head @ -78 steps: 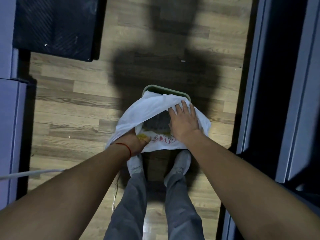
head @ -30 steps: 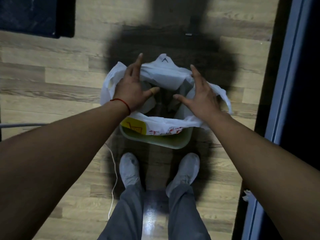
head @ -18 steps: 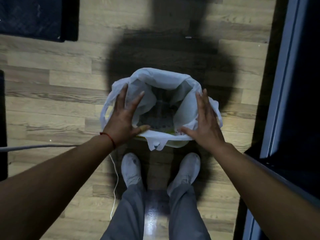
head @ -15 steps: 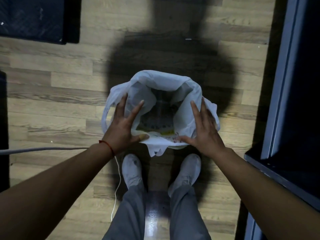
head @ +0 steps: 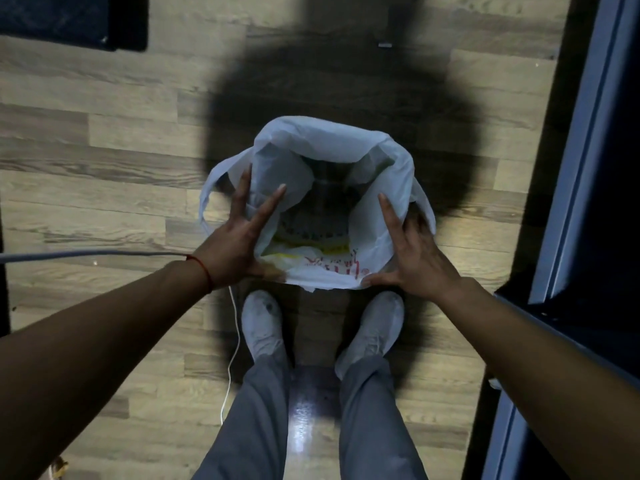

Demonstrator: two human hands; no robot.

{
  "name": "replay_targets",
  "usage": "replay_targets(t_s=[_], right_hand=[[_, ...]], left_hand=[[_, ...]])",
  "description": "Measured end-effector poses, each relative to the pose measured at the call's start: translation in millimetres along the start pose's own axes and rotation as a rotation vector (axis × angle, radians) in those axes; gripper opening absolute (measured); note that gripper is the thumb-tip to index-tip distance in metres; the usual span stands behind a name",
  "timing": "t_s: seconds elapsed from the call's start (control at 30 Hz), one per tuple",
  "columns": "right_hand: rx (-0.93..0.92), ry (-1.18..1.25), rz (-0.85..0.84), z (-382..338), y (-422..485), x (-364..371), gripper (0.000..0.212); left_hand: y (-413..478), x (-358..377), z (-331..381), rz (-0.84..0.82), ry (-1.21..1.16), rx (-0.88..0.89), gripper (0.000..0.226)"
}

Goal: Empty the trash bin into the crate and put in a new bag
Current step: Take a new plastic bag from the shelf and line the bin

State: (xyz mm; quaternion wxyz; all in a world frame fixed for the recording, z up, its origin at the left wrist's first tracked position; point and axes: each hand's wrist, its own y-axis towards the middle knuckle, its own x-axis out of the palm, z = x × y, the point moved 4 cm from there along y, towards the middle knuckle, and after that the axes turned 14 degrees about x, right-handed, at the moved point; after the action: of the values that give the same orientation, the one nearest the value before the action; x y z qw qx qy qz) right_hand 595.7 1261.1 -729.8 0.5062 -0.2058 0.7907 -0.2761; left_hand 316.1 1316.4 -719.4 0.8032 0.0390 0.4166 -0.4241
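A white plastic bag [head: 332, 142] with red print and a yellow patch is spread over the trash bin, whose dark inside [head: 323, 206] shows through the bag's mouth. The bin stands on the wooden floor just beyond my shoes. My left hand [head: 239, 237] lies flat on the bag's left edge, fingers spread. My right hand [head: 414, 251] presses the bag's right edge, thumb along the near rim, fingers apart. The bin's own rim is hidden under the bag. No crate is in view.
A grey cable [head: 86, 253] runs in from the left, and a thin white cord [head: 235, 327] trails past my left shoe [head: 261, 327]. Dark blue furniture [head: 588, 168] lines the right side. A dark mat [head: 69, 19] lies at the far left.
The bag went from bunched over the bin to opened and folded down around its rim. Both hands slid from the top of the bag down to its left and right edges.
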Motion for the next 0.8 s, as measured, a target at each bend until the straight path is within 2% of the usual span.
replay_targets(t_s=[0.13, 0.3, 0.4, 0.53, 0.6, 0.7, 0.8], right_hand=[[-0.024, -0.044, 0.032, 0, -3, -7, 0.137], [-0.014, -0.108, 0.055, 3, -2, -7, 0.133], [0.01, -0.032, 0.057, 12, 4, -4, 0.128], [0.029, 0.171, 0.157, 15, 2, -12, 0.089], [-0.01, 0.185, 0.241, 13, -3, -20, 0.075], [-0.02, 0.17, 0.221, 16, -8, -27, 0.08], [-0.006, 0.12, 0.154, 20, -10, -30, 0.096]], left_hand=[[0, -5, -5, -0.031, 0.039, 0.059, 0.132], [2, -5, -15, -0.019, 0.1, 0.008, 0.126], [5, -5, -14, 0.031, 0.098, -0.005, 0.122], [1, -1, -17, -0.016, 0.021, 0.04, 0.127], [-3, -2, -19, -0.058, -0.033, 0.046, 0.119], [-6, -11, -19, 0.021, -0.06, 0.046, 0.084], [-5, -18, -20, 0.067, -0.063, 0.035, 0.077]])
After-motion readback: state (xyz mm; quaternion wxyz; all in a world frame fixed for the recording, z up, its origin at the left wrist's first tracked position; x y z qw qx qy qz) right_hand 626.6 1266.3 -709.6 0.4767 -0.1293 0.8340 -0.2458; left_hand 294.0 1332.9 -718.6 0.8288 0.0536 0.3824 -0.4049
